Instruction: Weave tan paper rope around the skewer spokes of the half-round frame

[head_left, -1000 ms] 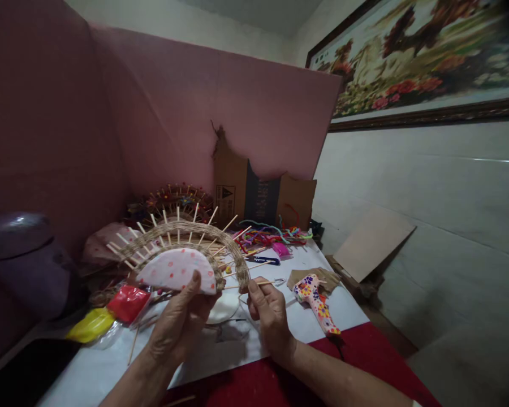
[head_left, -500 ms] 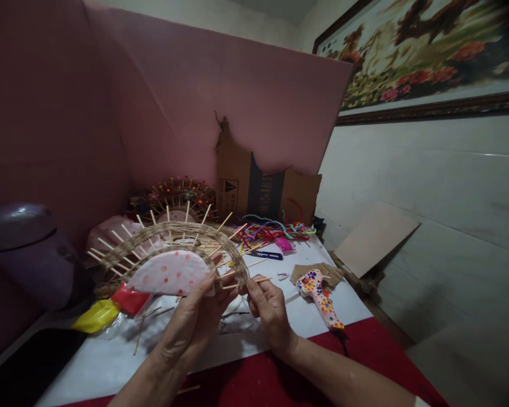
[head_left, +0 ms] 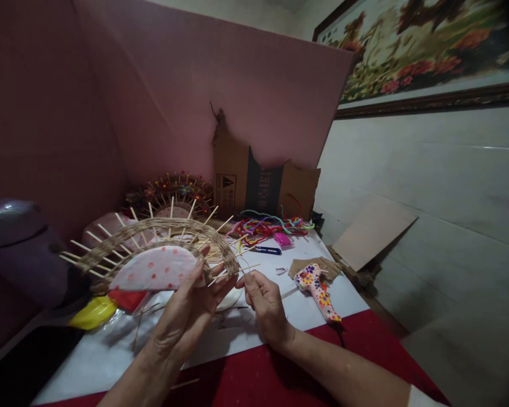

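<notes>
My left hand (head_left: 190, 311) grips a half-round woven twine fan (head_left: 129, 234) by its right end, thumb in front and fingers behind. The fan has a white, red-spotted half-disc (head_left: 155, 270) at its base and thin wooden sticks spreading outward through bands of brown twine. At that right end, my right hand (head_left: 263, 302) is closed in a pinch on a thin strand of twine (head_left: 248, 265), close beside the lowest sticks. The very tips of the pinching fingers are small and partly hidden. Both hands are above the white tabletop.
A floral glue gun (head_left: 318, 288) lies on brown card at right. Behind are a utility knife (head_left: 266, 250), colourful pipe cleaners (head_left: 271, 226), torn cardboard (head_left: 231, 183) and a flower-decorated fan (head_left: 182, 192). Yellow (head_left: 93, 312) and red packets lie at left. Red cloth (head_left: 254, 373) covers the front edge.
The fan and my left hand have shifted left. My right hand has pulled slightly away from the fan's end, and a gap with the strand now shows between them.
</notes>
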A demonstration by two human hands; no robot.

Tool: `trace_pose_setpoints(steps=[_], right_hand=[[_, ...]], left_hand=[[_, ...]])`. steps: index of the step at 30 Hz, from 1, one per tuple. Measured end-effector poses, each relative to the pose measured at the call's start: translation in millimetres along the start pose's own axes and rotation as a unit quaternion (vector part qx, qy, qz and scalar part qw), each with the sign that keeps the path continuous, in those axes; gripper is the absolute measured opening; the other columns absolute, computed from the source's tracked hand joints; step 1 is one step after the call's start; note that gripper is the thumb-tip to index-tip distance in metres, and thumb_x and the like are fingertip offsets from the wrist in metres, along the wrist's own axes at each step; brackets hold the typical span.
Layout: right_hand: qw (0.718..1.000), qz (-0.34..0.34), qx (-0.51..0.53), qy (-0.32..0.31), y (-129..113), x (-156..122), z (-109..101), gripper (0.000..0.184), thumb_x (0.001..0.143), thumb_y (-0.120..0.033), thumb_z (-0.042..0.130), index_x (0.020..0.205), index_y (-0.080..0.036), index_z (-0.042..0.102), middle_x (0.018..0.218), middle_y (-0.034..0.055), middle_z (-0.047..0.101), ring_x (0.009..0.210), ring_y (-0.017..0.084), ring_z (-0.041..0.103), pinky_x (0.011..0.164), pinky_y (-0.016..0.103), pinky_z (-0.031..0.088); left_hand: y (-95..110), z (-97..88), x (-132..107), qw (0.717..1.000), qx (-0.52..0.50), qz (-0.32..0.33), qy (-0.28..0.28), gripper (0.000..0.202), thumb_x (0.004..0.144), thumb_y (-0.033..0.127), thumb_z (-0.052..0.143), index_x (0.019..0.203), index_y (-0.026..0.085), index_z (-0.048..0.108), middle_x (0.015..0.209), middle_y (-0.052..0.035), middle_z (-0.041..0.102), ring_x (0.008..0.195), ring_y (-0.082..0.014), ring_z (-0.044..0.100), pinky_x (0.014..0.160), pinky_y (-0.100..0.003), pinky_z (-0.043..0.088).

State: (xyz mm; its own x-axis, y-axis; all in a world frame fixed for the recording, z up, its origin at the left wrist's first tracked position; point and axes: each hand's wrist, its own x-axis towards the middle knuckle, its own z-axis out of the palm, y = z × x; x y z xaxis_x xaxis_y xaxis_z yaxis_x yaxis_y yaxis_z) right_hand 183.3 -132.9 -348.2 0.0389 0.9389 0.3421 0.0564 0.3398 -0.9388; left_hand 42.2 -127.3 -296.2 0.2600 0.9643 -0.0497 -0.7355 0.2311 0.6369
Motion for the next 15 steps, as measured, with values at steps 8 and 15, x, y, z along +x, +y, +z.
trace_pose_setpoints(steps=[8,15], right_hand=[[0.965,-0.141,-0.213,-0.055,-4.8,0.7,-4.8,0.024,0.091,-0.026,0.037,0.078,-0.015,0.054,0.062,-0.0005,0.05,0.056,0.01,0.047,0.057,0.023,0.032],[0.918,-0.253,-0.302,-0.047,-7.3,2.0,-11.5,0.016,0.088,-0.02,0.04,0.08,-0.016,0.053,0.06,0.0008,0.052,0.054,0.011,0.049,0.056,0.024,0.033]], left_hand=[[2.4,-2.6,2.4,1.0,0.003,-0.001,-0.003,0.044,0.088,0.023,0.043,0.131,0.029,0.037,0.104,-0.0114,0.067,0.098,-0.0245,0.062,0.093,-0.044,0.043],[7.0,-5.7,4.4,1.0,-0.009,0.009,-0.016,0.041,0.087,0.022,0.045,0.128,0.031,0.042,0.103,-0.0081,0.068,0.101,-0.0264,0.061,0.093,-0.05,0.042]])
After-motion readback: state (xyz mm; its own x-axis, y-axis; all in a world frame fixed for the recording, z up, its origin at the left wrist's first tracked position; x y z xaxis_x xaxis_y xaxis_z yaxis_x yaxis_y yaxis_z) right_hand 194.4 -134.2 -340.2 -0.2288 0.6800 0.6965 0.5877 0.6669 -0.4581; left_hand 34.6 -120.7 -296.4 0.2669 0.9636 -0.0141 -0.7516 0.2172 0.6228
